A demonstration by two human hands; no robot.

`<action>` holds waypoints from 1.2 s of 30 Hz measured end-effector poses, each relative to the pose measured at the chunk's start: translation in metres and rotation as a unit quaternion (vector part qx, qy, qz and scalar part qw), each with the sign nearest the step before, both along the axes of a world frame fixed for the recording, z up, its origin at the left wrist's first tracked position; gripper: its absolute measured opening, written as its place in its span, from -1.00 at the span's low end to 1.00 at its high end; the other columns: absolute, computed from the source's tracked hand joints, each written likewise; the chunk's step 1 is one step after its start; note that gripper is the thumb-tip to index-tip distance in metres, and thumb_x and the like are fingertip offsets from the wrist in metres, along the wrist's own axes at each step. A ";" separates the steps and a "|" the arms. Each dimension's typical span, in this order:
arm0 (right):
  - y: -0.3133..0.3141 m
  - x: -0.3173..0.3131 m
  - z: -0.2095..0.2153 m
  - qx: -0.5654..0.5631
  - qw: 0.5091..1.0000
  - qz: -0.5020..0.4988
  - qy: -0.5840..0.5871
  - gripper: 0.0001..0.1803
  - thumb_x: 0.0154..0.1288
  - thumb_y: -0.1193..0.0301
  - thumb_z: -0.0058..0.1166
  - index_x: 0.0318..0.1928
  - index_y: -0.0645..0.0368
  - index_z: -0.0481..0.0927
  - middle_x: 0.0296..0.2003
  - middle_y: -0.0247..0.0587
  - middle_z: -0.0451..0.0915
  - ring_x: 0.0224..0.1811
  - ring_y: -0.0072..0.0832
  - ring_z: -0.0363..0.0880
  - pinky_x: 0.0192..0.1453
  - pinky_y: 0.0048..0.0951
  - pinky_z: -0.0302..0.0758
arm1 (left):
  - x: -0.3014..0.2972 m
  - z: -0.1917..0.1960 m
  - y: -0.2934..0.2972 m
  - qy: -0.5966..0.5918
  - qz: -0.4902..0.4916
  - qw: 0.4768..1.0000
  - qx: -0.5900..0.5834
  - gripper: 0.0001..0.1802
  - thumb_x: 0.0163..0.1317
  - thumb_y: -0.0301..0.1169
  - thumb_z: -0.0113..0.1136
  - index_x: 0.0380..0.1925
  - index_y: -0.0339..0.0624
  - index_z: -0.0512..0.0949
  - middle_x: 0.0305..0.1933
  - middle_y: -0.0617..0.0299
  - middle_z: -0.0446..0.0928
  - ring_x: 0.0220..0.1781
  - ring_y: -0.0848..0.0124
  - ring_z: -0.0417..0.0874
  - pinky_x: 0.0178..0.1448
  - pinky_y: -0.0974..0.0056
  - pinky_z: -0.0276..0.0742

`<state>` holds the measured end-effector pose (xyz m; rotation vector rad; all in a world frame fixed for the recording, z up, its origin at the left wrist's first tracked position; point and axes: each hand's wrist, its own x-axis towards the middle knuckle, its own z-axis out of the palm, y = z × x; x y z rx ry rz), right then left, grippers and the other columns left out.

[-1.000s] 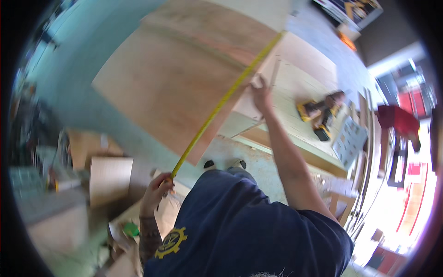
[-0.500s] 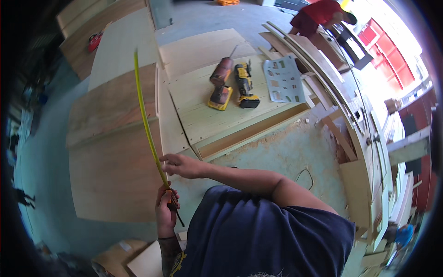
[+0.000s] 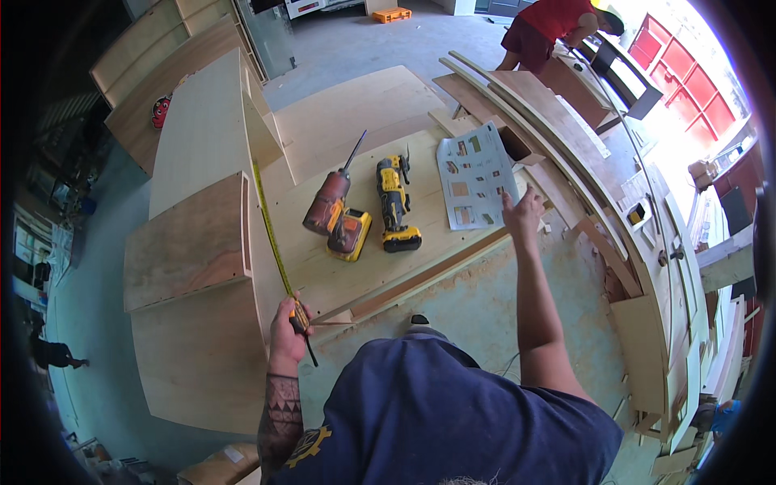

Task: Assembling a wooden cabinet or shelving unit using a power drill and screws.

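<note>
My left hand point(image 3: 284, 333) is closed around a yellow-and-black tape measure point(image 3: 300, 317). Its yellow blade point(image 3: 273, 242) is drawn out, running away along the pale panel beside the plywood box. My right hand point(image 3: 524, 213) is held with its fingers apart at the near right corner of a printed sheet with small pictures point(image 3: 471, 179); whether it touches the paper I cannot tell. Between my hands, on the pale wooden panel point(image 3: 311, 271), lie a brown-and-yellow cordless driver with a long bit point(image 3: 330, 202) and a yellow-and-black cordless power tool point(image 3: 393, 198).
Plywood boxes point(image 3: 190, 242) stand at the left. Long wooden strips and boards point(image 3: 558, 121) are stacked at the right. A person in red point(image 3: 550, 32) bends over furniture at the far right. Wood dust point(image 3: 404, 311) lies on the floor, and an orange case point(image 3: 391, 14) sits far back.
My right hand has left the tape blade and swung right to the printed sheet. The blade has come down toward the panel. My view has shifted, with the tools now nearer and further left.
</note>
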<state>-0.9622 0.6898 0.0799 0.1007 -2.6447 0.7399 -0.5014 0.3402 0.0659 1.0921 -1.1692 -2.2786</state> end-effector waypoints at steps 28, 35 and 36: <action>0.097 -0.071 -0.030 -0.108 0.943 0.185 -0.255 -0.34 0.14 0.41 0.55 0.26 0.20 0.59 0.10 0.20 0.63 0.17 0.12 0.65 0.27 -0.03 0.58 | -0.118 -0.085 -0.056 -0.357 -0.050 0.742 -0.565 -0.54 0.54 -0.32 0.10 0.32 -0.33 0.51 0.27 -0.21 0.64 0.32 -0.18 0.64 0.35 -0.08 0.52; 0.109 -0.068 -0.037 0.022 0.991 0.119 -0.050 -0.39 0.16 0.49 0.50 0.24 0.13 0.59 0.11 0.08 0.60 0.23 0.06 0.57 0.33 -0.03 0.51 | -0.132 -0.075 -0.022 -0.309 -0.031 0.764 -0.565 -0.38 0.30 -0.37 0.35 0.32 -0.34 0.43 0.34 -0.32 0.49 0.40 -0.34 0.44 0.46 -0.28 0.37; 0.108 -0.069 -0.041 0.024 0.992 0.115 -0.036 -0.38 0.17 0.48 0.50 0.26 0.11 0.57 0.09 0.09 0.59 0.26 0.06 0.55 0.37 -0.06 0.48 | -0.126 -0.076 -0.021 -0.316 -0.023 0.764 -0.562 -0.38 0.30 -0.37 0.35 0.32 -0.34 0.43 0.34 -0.32 0.49 0.40 -0.34 0.44 0.46 -0.28 0.37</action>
